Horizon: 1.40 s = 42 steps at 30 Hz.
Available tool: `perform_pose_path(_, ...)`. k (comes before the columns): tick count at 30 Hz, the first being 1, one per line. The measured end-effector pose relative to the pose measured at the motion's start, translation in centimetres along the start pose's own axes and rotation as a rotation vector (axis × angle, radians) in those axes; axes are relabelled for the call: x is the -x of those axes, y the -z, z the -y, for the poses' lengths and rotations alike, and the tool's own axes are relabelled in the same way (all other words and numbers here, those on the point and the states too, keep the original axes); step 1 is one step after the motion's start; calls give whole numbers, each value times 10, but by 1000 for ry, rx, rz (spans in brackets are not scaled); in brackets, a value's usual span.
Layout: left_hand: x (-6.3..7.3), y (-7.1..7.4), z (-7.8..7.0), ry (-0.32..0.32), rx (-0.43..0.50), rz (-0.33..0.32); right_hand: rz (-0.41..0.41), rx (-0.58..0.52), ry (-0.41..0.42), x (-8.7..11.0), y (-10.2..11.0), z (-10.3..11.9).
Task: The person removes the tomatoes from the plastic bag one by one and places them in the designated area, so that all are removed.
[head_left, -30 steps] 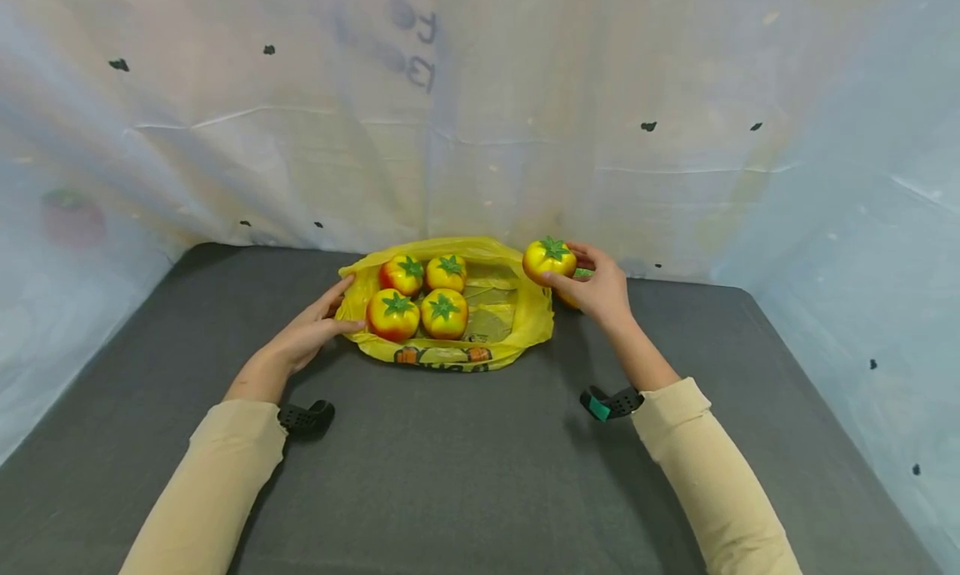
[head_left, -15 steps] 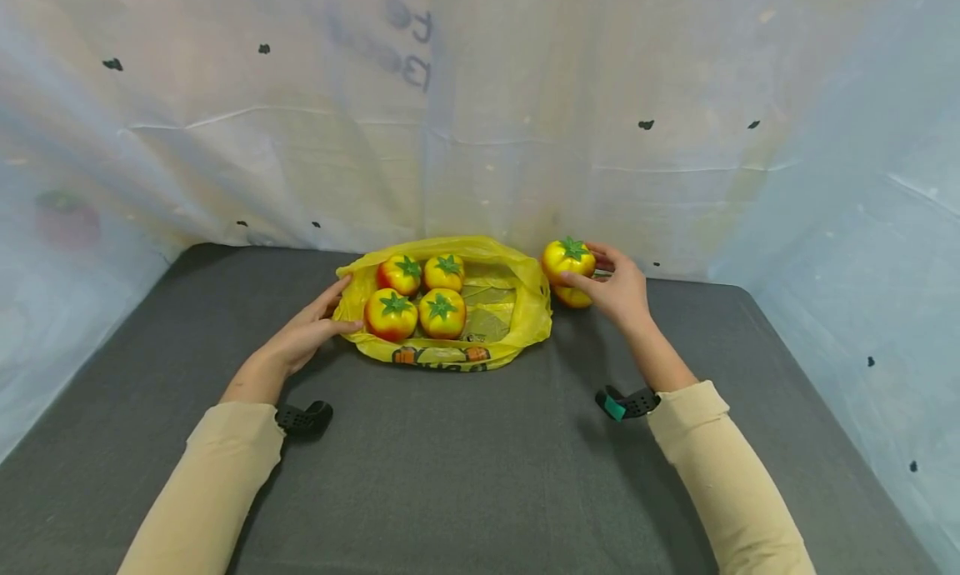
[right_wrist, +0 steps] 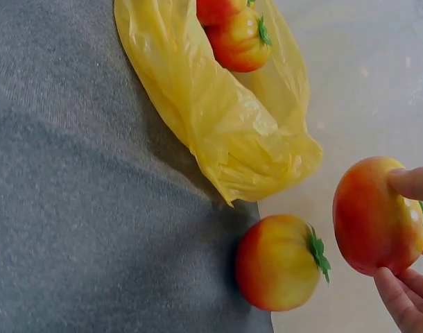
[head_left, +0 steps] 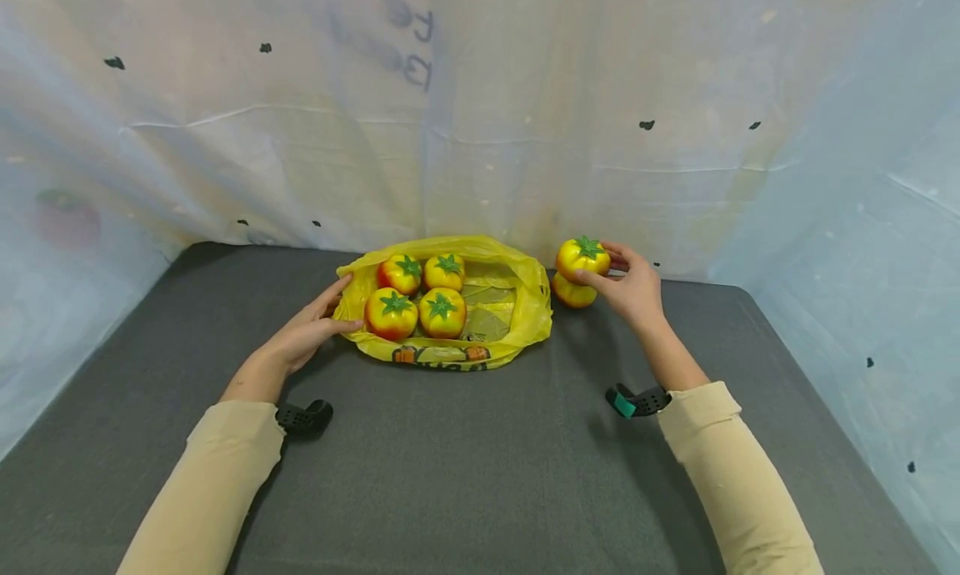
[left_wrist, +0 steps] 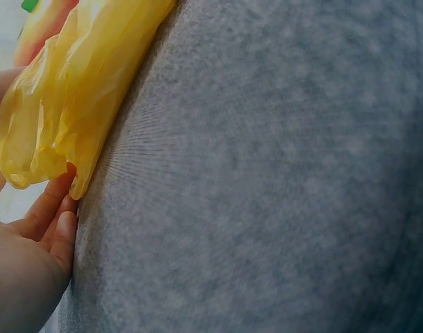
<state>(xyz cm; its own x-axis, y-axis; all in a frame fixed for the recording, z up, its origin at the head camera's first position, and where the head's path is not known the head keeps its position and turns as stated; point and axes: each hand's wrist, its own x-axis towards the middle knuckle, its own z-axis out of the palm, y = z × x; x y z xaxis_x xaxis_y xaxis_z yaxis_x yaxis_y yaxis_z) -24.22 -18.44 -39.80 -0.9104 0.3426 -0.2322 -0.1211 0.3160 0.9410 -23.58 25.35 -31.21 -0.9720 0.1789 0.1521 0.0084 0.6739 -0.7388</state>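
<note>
The right hand (head_left: 628, 285) grips a tomato (head_left: 579, 261) between thumb and fingers, near the open right end of the yellow bag (head_left: 531, 329) and apart from the loose tomato (head_left: 573, 294) on the counter (head_left: 480, 475). The left hand (head_left: 303, 329) steadies the bag's other end, fingers extended against it. Four tomatoes (head_left: 443, 315) sit inside. This looks like unpacking; the next move probably calls for lowering the held tomato gently, without bumping its neighbour.
</note>
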Motion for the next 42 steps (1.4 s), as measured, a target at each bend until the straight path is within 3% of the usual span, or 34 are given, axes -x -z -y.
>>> perform_pose_path(12,-1,-1,-1,-1,9,-9,-42,18,22,-1,8,-8)
perform_pose_path(42,-3,0,1,11,29,-7,-66,71,-85,2,26,-35)
